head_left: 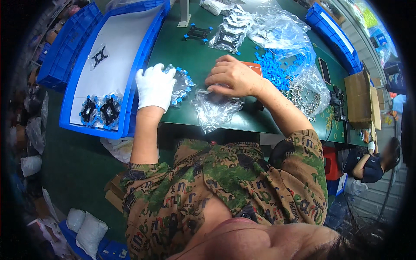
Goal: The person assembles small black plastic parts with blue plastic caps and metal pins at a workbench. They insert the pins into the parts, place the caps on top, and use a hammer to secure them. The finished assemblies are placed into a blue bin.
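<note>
My left hand (pixel 155 86), in a white glove, is closed at the left edge of a clear-bagged bracket with blue corner pieces (pixel 181 86) on the green table. Part of that bracket is hidden under the glove. My bare right hand (pixel 232 78) has its fingers curled just above a bunch of clear plastic bags (pixel 214 110). Whatever lies under those fingers is hidden. Left of the glove, a blue tray (pixel 129 102) with a white lining holds several black X-shaped brackets (pixel 109 111) in clear bags.
Behind my hands are an unbagged black bracket (pixel 198 33) and several bagged ones (pixel 227 37). On the right lie blue caps (pixel 277 71), metal screws (pixel 303 97), a phone (pixel 324 70) and a cardboard box (pixel 359 102). A co-worker (pixel 370 162) is at the far right.
</note>
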### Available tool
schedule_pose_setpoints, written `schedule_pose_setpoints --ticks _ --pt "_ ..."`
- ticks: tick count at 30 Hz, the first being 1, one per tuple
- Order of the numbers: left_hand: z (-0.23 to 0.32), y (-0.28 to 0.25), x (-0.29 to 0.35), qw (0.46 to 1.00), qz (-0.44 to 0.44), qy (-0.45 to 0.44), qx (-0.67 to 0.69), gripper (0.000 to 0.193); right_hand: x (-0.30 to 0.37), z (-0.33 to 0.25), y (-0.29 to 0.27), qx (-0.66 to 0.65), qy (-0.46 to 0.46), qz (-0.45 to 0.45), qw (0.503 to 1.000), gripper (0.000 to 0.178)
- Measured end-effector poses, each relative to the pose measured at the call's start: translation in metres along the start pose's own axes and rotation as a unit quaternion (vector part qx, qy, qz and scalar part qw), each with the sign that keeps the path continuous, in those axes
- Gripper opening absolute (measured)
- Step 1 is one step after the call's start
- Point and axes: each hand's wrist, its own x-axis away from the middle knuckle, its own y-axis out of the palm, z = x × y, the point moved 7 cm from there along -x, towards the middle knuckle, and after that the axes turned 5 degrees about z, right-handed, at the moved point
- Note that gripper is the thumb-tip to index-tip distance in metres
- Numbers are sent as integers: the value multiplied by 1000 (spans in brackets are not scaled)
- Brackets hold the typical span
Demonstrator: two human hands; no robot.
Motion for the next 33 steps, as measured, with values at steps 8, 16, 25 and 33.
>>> schedule_pose_setpoints --ticks 8,16,25,33 --pt "-12 20 -10 987 -96 -30 123 43 116 126 -97 101 283 75 951 25" --pt "19 -59 -125 979 99 33 174 30 169 278 -107 278 428 40 859 29" --pt "33 69 -219 980 -171 51 90 46 173 356 -61 235 540 -47 807 42" --pt "28 92 -230 967 -239 54 66 43 167 293 -86 259 483 -137 825 38"
